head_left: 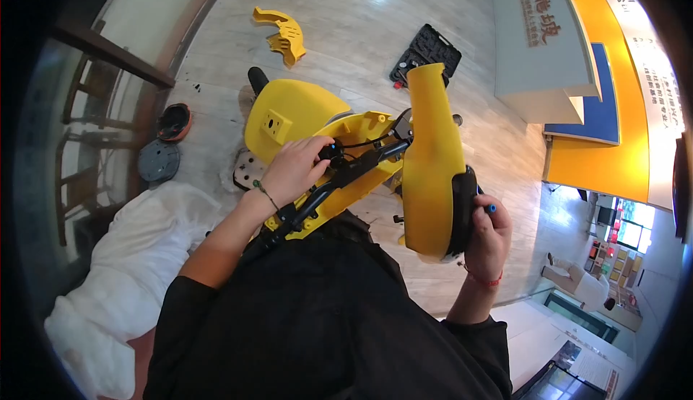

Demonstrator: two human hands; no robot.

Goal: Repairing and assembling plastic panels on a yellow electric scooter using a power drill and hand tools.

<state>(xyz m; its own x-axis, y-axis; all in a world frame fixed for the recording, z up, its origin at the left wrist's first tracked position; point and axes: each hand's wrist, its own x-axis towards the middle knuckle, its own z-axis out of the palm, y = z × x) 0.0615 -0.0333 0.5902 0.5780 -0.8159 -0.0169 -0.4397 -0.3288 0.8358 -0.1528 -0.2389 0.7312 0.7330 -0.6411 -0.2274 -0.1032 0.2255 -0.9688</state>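
In the head view a yellow vehicle body [296, 104] with a black tube [325, 191] and cables lies below me. My left hand [292, 173] is closed on a small black part [330, 151] beside the tube; its fingertips are partly hidden. My right hand [487, 238] grips a long yellow cover [429, 155] by its black edge [462, 205]. A small blue-ended piece [491, 209] shows by its fingers; I cannot tell what it is.
A yellow part [289, 36], open tool case [431, 50], grey round object [159, 160] and orange-black container [175, 121] lie on the floor [346, 10]. White fabric [130, 256] is at left, a white counter [541, 97] at right. A person [577, 281] is in the background.
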